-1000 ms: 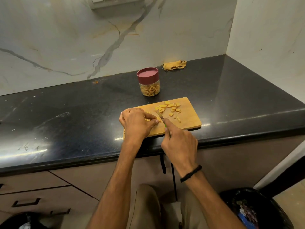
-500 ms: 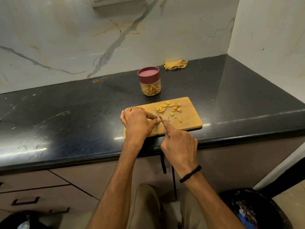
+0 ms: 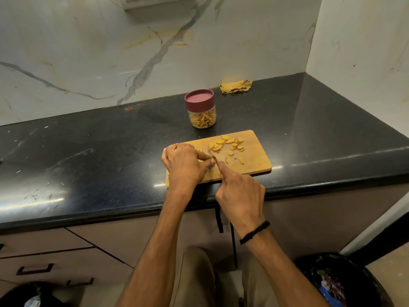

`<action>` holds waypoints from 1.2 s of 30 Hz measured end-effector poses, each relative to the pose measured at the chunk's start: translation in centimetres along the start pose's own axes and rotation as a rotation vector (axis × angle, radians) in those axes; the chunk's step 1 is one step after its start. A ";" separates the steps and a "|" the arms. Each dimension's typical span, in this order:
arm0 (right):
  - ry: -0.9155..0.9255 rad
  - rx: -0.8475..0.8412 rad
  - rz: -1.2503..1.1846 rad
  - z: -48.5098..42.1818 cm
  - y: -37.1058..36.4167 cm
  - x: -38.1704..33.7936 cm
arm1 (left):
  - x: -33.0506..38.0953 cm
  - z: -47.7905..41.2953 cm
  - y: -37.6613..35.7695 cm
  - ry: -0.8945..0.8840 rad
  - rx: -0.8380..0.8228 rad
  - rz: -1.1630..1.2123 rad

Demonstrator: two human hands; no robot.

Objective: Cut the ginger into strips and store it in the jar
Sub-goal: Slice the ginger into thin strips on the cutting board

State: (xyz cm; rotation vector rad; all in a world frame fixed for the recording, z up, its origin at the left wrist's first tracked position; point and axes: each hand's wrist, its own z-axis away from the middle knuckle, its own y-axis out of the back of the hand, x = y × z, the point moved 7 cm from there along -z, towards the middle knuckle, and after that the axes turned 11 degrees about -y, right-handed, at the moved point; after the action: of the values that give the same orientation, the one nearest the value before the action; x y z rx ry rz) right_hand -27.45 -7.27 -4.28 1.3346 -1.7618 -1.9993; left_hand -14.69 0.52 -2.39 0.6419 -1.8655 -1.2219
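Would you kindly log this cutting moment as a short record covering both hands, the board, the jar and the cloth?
cutting board: wooden, at the front edge of the counter, loose ginger slices on it
left hand: pinches a ginger piece on the board
right hand: grips the knife, blade beside the left fingertips
jar: behind the board, maroon lid on, strips inside
cloth: yellow, by the wall

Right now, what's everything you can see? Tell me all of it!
counter: one, black, along the marble wall
cutting board: one, wooden, at counter's front edge
ginger slices: many, yellow, on the board's far part
jar: one, clear, maroon lid, strips inside, behind board
cloth: one, yellow, by the wall
bin: one, black, bottom right
knife: one, silvery blade, in right grip
left hand: one, pinching ginger piece on board
right hand: one, black wristband, holding knife
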 end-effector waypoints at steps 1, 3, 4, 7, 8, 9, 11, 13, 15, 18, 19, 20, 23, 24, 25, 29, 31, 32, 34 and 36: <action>-0.006 -0.007 0.020 0.0 0.1 -0.1 | 0.0 0.0 0.0 0.003 0.006 -0.003; -0.012 -0.013 0.065 0.0 0.1 -0.4 | 0.1 0.0 0.0 0.006 0.017 -0.023; -0.012 -0.016 0.087 0.1 -0.1 -0.6 | 0.2 0.1 0.0 0.006 0.023 -0.042; -0.028 -0.036 0.129 0.6 -0.6 -0.6 | 0.4 0.2 0.0 0.007 0.035 -0.083; -0.034 -0.045 0.133 0.7 -0.7 -0.5 | 0.4 0.2 -0.1 0.011 0.032 -0.085; -0.039 -0.055 0.134 0.9 -0.6 -0.3 | 0.4 0.2 -0.1 0.013 0.027 -0.086; -0.047 -0.062 0.144 1.4 -0.3 0.1 | 0.5 0.2 -0.1 0.012 0.020 -0.090; -0.064 -0.050 0.163 2.3 0.0 0.5 | 0.6 0.1 0.0 0.012 0.014 -0.097; -0.086 -0.049 0.166 2.8 0.1 1.0 | 0.7 0.0 -0.1 0.013 0.006 -0.113; -0.098 -0.047 0.116 2.9 0.5 1.7 | 0.8 0.1 -0.1 0.011 0.006 -0.118; -0.104 -0.040 0.086 3.0 0.8 2.1 | 0.8 0.2 -0.1 0.010 0.007 -0.112; -0.114 -0.032 0.049 3.1 1.0 2.5 | 0.7 0.2 -0.1 0.011 0.007 -0.106; -0.169 -0.039 -0.141 3.2 1.1 3.6 | 0.6 0.1 0.0 0.011 0.005 -0.080; -0.190 -0.051 -0.231 3.1 0.8 3.9 | 0.5 0.1 -0.1 0.012 0.004 -0.063; -0.209 -0.069 -0.326 2.9 0.4 4.2 | 0.5 0.1 0.0 0.015 0.004 -0.045; -0.290 -0.142 -0.653 1.9 -0.2 5.2 | 0.4 0.2 0.0 0.019 0.007 -0.021; -0.322 -0.160 -0.727 1.6 -0.1 5.7 | 0.3 0.2 0.1 0.021 0.016 -0.019; -0.328 -0.165 -0.750 1.6 0.0 5.9 | 0.2 0.2 0.0 0.025 0.016 -0.014; -0.330 -0.168 -0.780 1.9 -0.1 6.1 | 0.2 0.0 -0.1 0.031 0.009 -0.014; -0.331 -0.163 -0.799 2.2 -0.1 6.5 | 0.2 0.0 -0.2 0.033 0.010 -0.011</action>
State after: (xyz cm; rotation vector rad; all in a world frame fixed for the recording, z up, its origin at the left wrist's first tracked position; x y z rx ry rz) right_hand -32.80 -9.79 -7.82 1.9441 -1.2027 -2.8287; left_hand -14.74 0.30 -2.47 0.6750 -1.8441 -1.2020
